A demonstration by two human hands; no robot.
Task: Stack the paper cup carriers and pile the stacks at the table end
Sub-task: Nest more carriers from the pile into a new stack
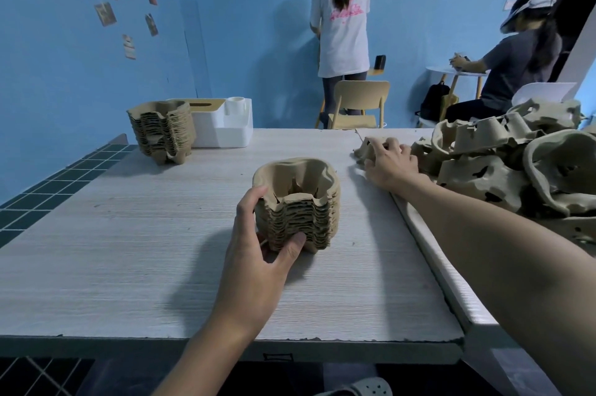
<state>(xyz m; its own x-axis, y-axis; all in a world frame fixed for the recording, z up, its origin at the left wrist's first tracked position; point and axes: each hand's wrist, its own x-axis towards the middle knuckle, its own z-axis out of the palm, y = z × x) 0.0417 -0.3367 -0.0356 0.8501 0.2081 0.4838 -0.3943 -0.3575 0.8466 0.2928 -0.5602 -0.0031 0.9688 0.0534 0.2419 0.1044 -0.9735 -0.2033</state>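
The pale wood-grain worktop (145,266) fills the view and runs away from the person toward a blue wall. Along its right side sprawls a heap of loose paper cup carriers (503,170), tumbled at all angles and cut off by the frame edge, so its full extent cannot be judged. At the far left end stands a finished stack (161,132), just beside a white tissue-box organiser (225,134). Nearer the person, mid-worktop, sits the growing stack (301,202), upright with its cup wells opening upward.

The left hand (258,244) clamps it from the near left, thumb on the front face and fingers round the side, their tips hidden behind. The right hand (387,163) is well apart from it, reaching forward, with fingers curled over a single loose carrier (366,147) at the heap's left edge.

That carrier lies beyond and to the right of the growing stack, so the right hand is the nearer one. I judge it would come back and leftward to nest the carrier on top. The hand covers most of the carrier, and which way up it lies is hard to tell.
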